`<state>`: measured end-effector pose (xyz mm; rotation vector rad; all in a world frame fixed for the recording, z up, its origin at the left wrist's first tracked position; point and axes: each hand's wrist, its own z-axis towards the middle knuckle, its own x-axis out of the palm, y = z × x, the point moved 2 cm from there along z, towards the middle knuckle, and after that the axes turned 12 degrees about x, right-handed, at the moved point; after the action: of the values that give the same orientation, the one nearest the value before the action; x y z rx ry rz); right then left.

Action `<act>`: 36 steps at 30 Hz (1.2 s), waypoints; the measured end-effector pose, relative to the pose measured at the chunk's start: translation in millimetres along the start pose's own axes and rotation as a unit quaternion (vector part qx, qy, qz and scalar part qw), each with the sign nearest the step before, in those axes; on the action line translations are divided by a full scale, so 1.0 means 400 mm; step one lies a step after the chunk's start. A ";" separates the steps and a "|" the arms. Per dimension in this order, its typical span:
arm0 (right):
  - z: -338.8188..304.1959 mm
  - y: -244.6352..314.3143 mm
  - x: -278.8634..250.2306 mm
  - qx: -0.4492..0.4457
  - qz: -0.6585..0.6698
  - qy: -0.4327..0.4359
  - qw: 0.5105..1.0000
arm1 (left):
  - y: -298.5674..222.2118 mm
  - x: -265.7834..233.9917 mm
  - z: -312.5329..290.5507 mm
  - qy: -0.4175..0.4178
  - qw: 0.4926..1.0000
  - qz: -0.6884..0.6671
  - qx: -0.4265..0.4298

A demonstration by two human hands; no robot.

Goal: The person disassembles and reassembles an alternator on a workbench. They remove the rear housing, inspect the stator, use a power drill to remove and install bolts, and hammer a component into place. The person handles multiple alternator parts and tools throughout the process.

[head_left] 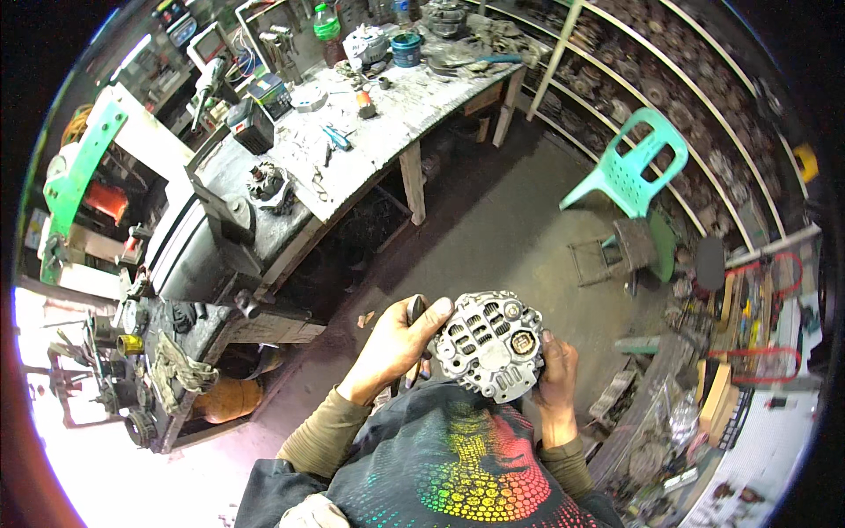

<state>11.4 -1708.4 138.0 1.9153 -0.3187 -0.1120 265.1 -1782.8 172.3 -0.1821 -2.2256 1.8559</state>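
Observation:
A silvery alternator (486, 354) is held up in front of my chest, its slotted, vented end face turned upward. My left hand (393, 345) grips its left side, thumb on the upper edge. A short dark rod-like piece (415, 308) sticks up beside that thumb; I cannot tell what it is. On the opposite side my right hand (557, 374) has its fingers wrapped round the rim, partly hidden by the housing. The underside of the alternator is out of sight.
A long workbench (387, 119) runs along the far left, bearing a blue tub (406, 50), blue-handled pliers (336, 137) and a rotor-like part (266, 183). A turquoise plastic chair (635, 167) stands at right before shelves (656, 88) full of parts. Lower right is a cluttered bench (651, 449).

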 end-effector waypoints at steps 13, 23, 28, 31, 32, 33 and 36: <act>0.696 0.295 0.187 -0.007 -0.201 0.266 0.943 | -0.164 -0.105 0.402 -0.244 0.969 -0.027 -0.005; 0.928 0.331 0.439 0.064 -0.200 0.339 0.917 | -0.173 -0.311 0.568 -0.321 0.943 -0.051 -0.072; 0.995 0.329 0.524 0.123 -0.244 0.359 0.893 | -0.137 -0.409 0.613 -0.315 0.944 -0.028 -0.089; 1.029 0.338 0.577 0.130 -0.254 0.358 0.889 | -0.115 -0.448 0.629 -0.336 0.936 -0.014 -0.101; 1.046 0.341 0.603 0.102 -0.262 0.377 0.882 | -0.110 -0.453 0.635 -0.352 0.932 -0.024 -0.088; 1.064 0.344 0.621 0.116 -0.269 0.390 0.873 | -0.106 -0.459 0.644 -0.369 0.926 -0.034 -0.075; 1.128 0.353 0.668 0.150 -0.294 0.436 0.837 | -0.104 -0.460 0.661 -0.415 0.904 -0.030 -0.097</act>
<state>140.3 -2236.0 126.5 2.0945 0.9246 0.4299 376.1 -2087.1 150.3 0.7887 -2.8869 1.8828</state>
